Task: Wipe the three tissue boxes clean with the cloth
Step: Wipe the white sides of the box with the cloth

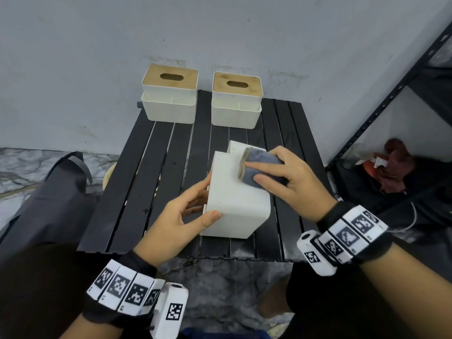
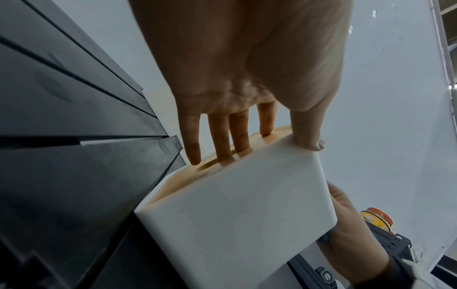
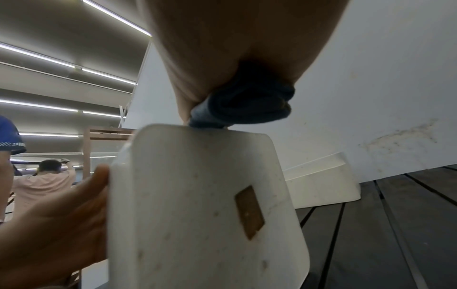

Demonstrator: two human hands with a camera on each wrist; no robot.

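A white tissue box [image 1: 234, 199] lies tipped on its side in the middle of the black slatted table [image 1: 146, 179]. My left hand [image 1: 204, 203] grips its near left corner, fingers along the wooden lid [image 2: 188, 179] and thumb on the white face. My right hand [image 1: 269, 171] holds a folded grey-blue cloth [image 1: 259, 165] and presses it on the box's upward face near the far end. The cloth [image 3: 247, 105] is bunched under my palm. Two more tissue boxes [image 1: 170, 94] [image 1: 236, 101] with wooden lids stand upright at the back.
A black metal shelf frame [image 1: 381, 106] stands close on the right, with red fabric [image 1: 396, 165] on its low shelf. A dark bag [image 1: 49, 192] lies on the floor to the left. A grey wall runs behind the table. People [image 3: 44, 181] stand far off.
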